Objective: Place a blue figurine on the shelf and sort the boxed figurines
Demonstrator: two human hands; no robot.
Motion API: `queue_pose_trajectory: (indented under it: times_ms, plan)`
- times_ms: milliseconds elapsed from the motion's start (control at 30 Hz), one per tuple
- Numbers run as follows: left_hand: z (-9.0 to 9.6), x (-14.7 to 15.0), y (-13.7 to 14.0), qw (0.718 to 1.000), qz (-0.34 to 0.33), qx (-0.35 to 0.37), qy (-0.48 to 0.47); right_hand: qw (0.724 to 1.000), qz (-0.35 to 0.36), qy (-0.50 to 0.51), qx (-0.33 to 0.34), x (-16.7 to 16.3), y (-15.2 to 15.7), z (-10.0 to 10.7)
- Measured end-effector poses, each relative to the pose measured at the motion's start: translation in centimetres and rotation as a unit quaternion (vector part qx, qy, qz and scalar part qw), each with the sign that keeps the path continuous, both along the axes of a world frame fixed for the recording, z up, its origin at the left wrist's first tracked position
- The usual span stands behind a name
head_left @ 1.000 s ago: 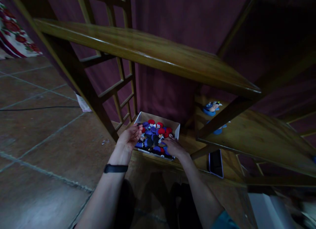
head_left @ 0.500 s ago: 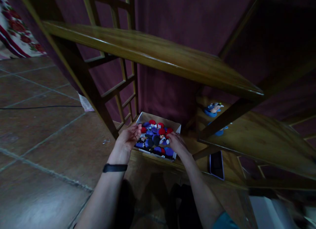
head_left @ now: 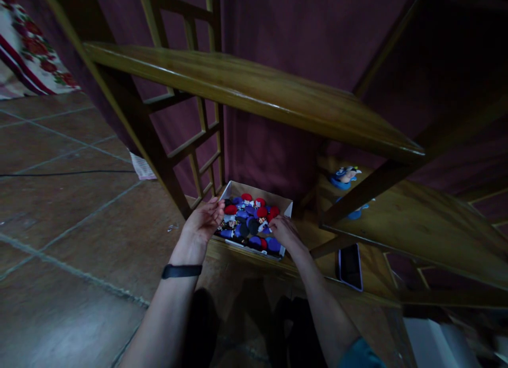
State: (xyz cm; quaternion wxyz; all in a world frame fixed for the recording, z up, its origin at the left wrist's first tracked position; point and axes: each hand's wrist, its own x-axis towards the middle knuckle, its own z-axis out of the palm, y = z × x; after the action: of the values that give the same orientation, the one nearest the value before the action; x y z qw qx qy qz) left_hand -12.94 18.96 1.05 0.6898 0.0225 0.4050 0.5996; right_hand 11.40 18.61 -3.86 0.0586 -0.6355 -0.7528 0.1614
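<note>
A white cardboard box point(head_left: 288, 208) holds several small figurines point(head_left: 250, 212) in blue, black and white with red or black caps, lying close together. At its left rim, my left hand point(head_left: 206, 218) is palm up with loosely bent fingers apart and nothing visible in them. My right hand point(head_left: 284, 230) reaches over the right side of the box. Its fingers are bent together at a red-capped figurine point(head_left: 262, 220) with a white and blue body; the fingertips are partly hidden.
The box stands on the low board of a wooden shelf point(head_left: 254, 90), beneath its upper plank. To the right are blue-based figures point(head_left: 344, 177) on a wooden step point(head_left: 420, 214) and a dark phone-like object point(head_left: 350, 267). A cable point(head_left: 67, 173) crosses the tiled floor point(head_left: 79, 225).
The view has shifted slightly. My left hand has drawn a little left, away from the figurines. My right hand stays at the same figurine.
</note>
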Motion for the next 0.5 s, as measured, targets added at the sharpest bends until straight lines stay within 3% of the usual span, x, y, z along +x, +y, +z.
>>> queue_pose_trajectory:
  times_ms: [300,400,500]
  plan:
    - [-0.3,0.3,-0.3,1.000,-0.016,0.015,-0.004,0.994,0.087,-0.018,0.063,-1.5,-1.2,0.0]
    - [-0.4,0.8,-0.4,1.000,-0.023,0.004,-0.001,0.996,0.067,-0.020,0.048,-1.8,-1.2,-0.6]
    - [-0.3,1.4,-0.4,1.000,-0.025,-0.016,0.008,0.997,0.012,0.067,0.027,-1.6,-0.4,-1.4]
